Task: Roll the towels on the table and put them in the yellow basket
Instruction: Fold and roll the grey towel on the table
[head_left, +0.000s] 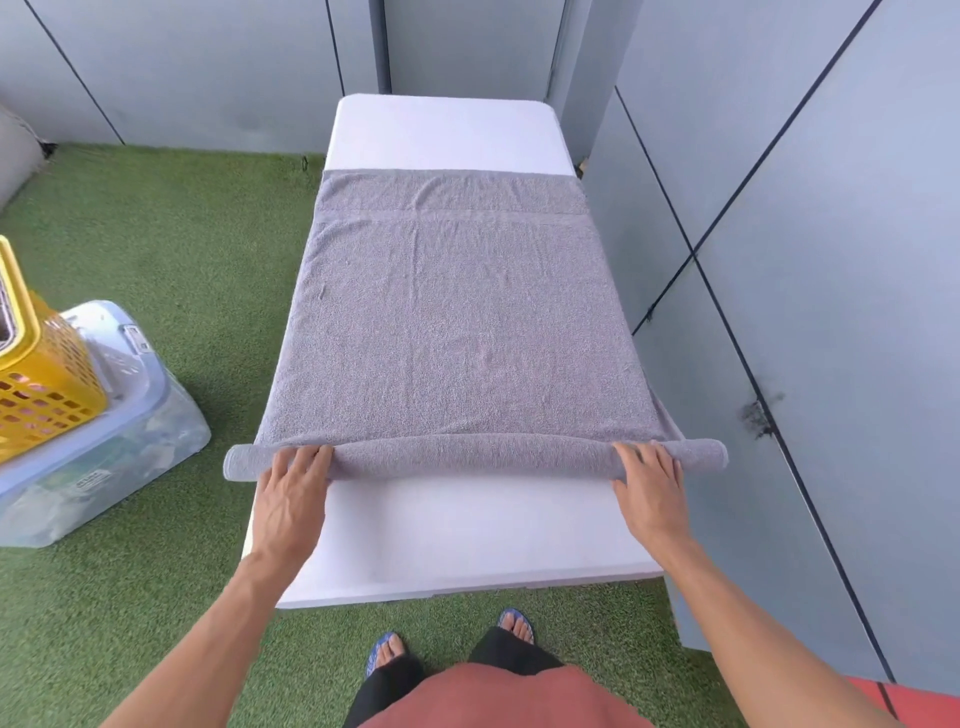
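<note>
Grey terry-cloth towel (452, 332) is spread on the white rectangular table (447, 525), its rolled near edge pressed under the flat, open-fingered left hand (291, 493) and right hand (649, 483) for evenness.

1. Grey panelled walls (831, 218) with dark seams close the space from 10 to 4 o'clock.
2. Green artificial turf (171, 249) covers the floor.
3. A clear plastic storage bin (104, 457) sits at 9 o'clock.
4. Light is even and soft.
</note>
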